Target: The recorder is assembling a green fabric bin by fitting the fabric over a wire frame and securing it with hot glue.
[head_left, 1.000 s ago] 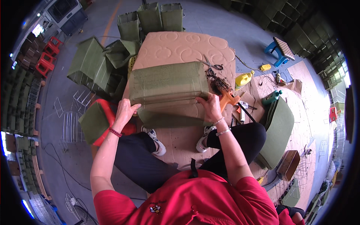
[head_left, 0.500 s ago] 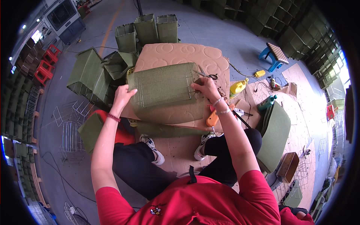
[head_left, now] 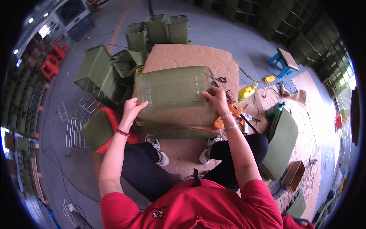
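while both thumbs rest on something green, what's the left hand [head_left: 132, 110] got?

thumb over the left edge of a green fabric-covered piece [head_left: 173, 86], near side. other fingers curled, tips hidden; can't tell if pinching or just pressing.

and the right hand [head_left: 218, 100]?

much the same at the right edge. thumb against the piece, grip beneath not visible.

the piece itself?

broad face up on the cardboard-covered table [head_left: 190, 55], between the hands. pale wire-like lines down both sides.

what could go wrong?

uneven pressure, i'd judge: one hand pushing harder might skew it or crease the fabric. if those lines are wire, a loose end could prick a thumb.

farther out?

scissors [head_left: 219, 79] near the far right corner; a slide that way could catch fabric on them. dark scraps [head_left: 230, 97] could work underneath. orange tool [head_left: 219, 123] by the right wrist, easily knocked. yellow bottle [head_left: 248, 92] beyond, lower risk.
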Demonstrator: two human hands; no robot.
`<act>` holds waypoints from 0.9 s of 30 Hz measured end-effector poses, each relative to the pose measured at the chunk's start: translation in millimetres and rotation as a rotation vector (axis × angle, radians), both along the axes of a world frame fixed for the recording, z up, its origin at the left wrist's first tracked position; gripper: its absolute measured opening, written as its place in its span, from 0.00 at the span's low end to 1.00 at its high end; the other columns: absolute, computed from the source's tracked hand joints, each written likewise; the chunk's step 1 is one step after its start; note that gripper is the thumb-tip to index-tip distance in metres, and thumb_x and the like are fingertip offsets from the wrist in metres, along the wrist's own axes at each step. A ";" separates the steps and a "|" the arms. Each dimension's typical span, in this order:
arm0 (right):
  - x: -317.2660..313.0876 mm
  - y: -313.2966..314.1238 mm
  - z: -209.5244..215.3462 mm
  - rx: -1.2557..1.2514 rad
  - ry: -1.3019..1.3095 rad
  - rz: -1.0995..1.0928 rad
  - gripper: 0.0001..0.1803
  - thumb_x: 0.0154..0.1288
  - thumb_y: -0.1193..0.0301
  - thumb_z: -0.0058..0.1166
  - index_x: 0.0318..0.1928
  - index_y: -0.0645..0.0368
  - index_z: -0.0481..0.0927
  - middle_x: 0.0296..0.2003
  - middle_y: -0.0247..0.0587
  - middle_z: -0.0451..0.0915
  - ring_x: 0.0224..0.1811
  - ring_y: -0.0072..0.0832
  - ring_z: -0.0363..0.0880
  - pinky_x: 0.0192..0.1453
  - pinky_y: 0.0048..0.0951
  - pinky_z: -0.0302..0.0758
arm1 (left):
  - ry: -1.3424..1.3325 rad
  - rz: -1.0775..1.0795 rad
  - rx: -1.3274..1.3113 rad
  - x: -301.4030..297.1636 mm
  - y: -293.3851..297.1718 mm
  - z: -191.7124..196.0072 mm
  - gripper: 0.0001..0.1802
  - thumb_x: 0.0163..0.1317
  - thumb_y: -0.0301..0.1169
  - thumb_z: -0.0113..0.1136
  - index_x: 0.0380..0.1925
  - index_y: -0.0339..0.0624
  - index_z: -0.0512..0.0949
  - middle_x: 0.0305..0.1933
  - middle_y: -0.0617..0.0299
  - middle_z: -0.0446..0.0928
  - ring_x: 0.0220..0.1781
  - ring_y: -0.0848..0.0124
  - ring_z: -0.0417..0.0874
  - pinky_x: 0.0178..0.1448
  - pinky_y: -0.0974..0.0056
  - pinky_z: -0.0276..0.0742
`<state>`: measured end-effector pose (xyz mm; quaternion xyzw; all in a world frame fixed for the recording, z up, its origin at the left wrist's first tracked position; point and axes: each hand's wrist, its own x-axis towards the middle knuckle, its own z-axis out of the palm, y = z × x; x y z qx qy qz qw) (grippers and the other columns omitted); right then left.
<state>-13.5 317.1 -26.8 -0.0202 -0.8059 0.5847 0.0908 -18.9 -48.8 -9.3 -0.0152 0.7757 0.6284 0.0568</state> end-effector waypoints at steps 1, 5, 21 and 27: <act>0.7 4.6 -4.4 0.015 0.016 -0.017 0.17 0.54 0.65 0.69 0.27 0.66 0.78 0.20 0.37 0.80 0.22 0.18 0.74 0.27 0.27 0.70 | -0.023 -0.013 -0.003 -2.4 0.2 1.8 0.09 0.56 0.27 0.69 0.30 0.34 0.78 0.29 0.63 0.82 0.27 0.81 0.78 0.30 0.72 0.71; 0.1 3.2 -12.2 0.109 -0.077 -0.010 0.11 0.57 0.69 0.68 0.31 0.63 0.80 0.23 0.31 0.81 0.25 0.13 0.74 0.30 0.21 0.72 | 0.002 -0.064 -0.007 -13.4 -8.6 -11.7 0.12 0.61 0.23 0.63 0.44 0.32 0.78 0.39 0.58 0.83 0.37 0.76 0.83 0.42 0.70 0.79; -10.2 2.4 -35.6 -0.188 -0.022 -0.004 0.11 0.55 0.70 0.69 0.31 0.66 0.84 0.23 0.30 0.82 0.24 0.13 0.74 0.31 0.20 0.72 | -0.022 0.047 0.111 -8.1 -2.0 6.6 0.06 0.57 0.22 0.66 0.33 0.35 0.79 0.31 0.63 0.82 0.32 0.81 0.79 0.38 0.73 0.73; -9.1 -1.6 -34.1 -0.158 -0.022 0.002 0.11 0.55 0.69 0.69 0.29 0.66 0.84 0.23 0.28 0.82 0.24 0.12 0.73 0.31 0.19 0.71 | -0.070 0.014 0.104 -9.9 -14.5 -4.7 0.05 0.57 0.22 0.66 0.32 0.38 0.79 0.30 0.65 0.81 0.31 0.81 0.78 0.39 0.74 0.72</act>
